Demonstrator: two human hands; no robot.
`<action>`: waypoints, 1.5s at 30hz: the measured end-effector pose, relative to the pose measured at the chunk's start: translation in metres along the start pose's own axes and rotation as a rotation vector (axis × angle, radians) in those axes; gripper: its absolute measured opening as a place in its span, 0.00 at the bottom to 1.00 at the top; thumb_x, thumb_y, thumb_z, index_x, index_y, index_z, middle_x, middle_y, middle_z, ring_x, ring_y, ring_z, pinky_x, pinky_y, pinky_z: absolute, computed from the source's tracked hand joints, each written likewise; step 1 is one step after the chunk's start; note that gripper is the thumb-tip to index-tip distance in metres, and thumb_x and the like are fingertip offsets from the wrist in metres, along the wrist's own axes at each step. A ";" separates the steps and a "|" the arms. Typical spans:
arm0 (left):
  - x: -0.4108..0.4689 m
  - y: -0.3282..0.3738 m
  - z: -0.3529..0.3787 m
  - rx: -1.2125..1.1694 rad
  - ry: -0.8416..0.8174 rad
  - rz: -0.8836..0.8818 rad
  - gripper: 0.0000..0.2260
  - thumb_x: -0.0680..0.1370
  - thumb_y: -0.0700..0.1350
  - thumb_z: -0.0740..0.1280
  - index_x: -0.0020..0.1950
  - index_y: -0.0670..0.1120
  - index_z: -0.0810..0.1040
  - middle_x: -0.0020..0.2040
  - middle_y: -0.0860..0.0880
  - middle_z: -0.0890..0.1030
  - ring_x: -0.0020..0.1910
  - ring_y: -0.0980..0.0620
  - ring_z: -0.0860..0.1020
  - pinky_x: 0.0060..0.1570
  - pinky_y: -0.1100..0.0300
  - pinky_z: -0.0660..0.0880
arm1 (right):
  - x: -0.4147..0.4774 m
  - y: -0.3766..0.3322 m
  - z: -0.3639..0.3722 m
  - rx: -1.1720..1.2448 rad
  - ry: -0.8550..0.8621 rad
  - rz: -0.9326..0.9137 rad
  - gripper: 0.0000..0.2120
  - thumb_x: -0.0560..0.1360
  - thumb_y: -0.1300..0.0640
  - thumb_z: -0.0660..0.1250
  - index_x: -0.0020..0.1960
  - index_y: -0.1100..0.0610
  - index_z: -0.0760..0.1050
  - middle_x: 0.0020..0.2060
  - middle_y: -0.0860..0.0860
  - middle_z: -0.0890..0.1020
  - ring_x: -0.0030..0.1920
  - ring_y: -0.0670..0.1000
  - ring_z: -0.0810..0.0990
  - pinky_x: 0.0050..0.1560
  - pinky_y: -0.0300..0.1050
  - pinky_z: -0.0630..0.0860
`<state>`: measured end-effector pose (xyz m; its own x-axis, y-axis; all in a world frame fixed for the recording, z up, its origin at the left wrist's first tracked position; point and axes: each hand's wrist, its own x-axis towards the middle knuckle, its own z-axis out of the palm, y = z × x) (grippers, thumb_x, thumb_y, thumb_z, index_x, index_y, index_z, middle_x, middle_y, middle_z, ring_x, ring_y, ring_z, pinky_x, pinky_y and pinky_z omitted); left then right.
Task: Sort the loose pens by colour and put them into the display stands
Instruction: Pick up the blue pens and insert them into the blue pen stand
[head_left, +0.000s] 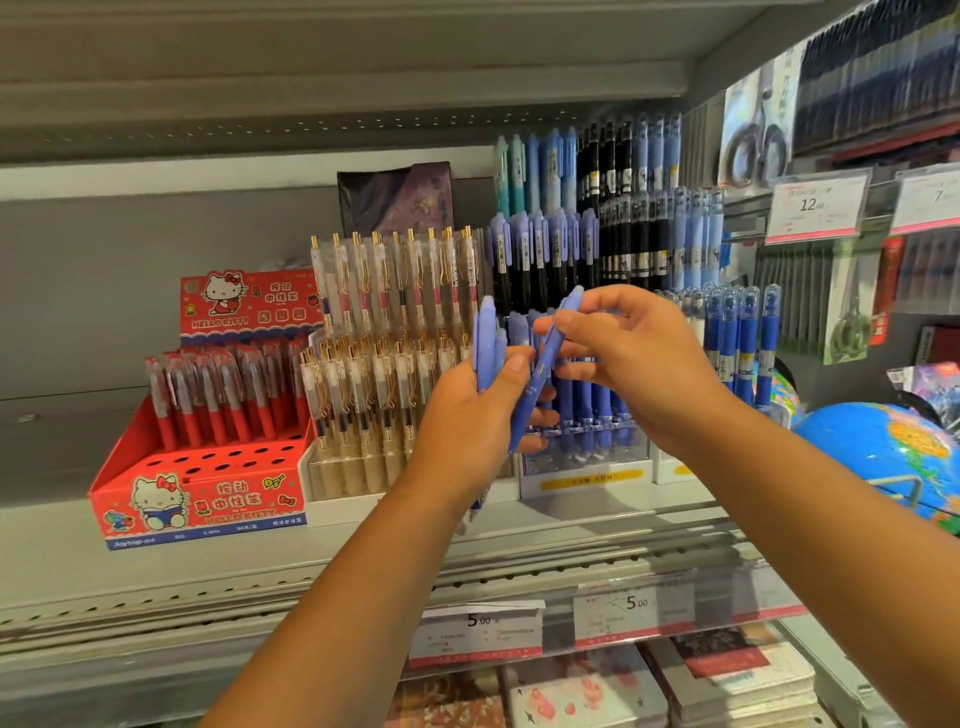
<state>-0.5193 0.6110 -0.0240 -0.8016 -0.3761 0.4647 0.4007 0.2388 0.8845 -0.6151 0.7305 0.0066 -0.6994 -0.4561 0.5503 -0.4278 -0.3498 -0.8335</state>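
Periwinkle pens (488, 348), red cartoon-cat stand (197, 499), blue-and-yellow globe (883, 447)

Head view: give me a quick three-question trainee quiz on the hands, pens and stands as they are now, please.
1. True or false: the left hand grips a bunch of purple-blue pens.
2. Which stand shows empty holes in its front rows? A) the red stand; B) the gold-clip pen stand; C) the blue pen stand.
3. Short answer: what do the right hand's fingers pinch?

Key: 1 true; 2 A; 3 one tilted pen, purple-blue.
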 end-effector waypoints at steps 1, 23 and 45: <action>0.000 0.001 0.000 -0.012 0.033 0.009 0.07 0.83 0.48 0.61 0.53 0.51 0.78 0.41 0.49 0.84 0.40 0.48 0.85 0.40 0.49 0.83 | 0.001 0.000 -0.002 0.034 0.011 -0.010 0.07 0.77 0.60 0.69 0.53 0.61 0.74 0.44 0.55 0.86 0.45 0.54 0.86 0.42 0.48 0.83; 0.002 0.001 -0.004 -0.097 0.183 0.041 0.07 0.83 0.42 0.57 0.49 0.52 0.70 0.31 0.50 0.70 0.23 0.55 0.62 0.20 0.63 0.60 | 0.017 0.014 0.000 -0.380 0.159 -0.328 0.11 0.72 0.55 0.75 0.48 0.47 0.75 0.39 0.52 0.82 0.35 0.48 0.83 0.32 0.38 0.80; 0.002 0.000 -0.003 0.003 0.128 0.116 0.05 0.83 0.44 0.62 0.53 0.50 0.77 0.41 0.49 0.85 0.33 0.50 0.83 0.32 0.60 0.80 | 0.017 0.027 0.005 -0.545 -0.018 -0.249 0.06 0.74 0.56 0.73 0.50 0.54 0.79 0.35 0.51 0.84 0.33 0.45 0.83 0.30 0.42 0.81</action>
<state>-0.5201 0.6079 -0.0227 -0.6865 -0.4570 0.5656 0.4862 0.2899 0.8243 -0.6353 0.7094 -0.0062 -0.5322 -0.4297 0.7294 -0.8132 0.0200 -0.5816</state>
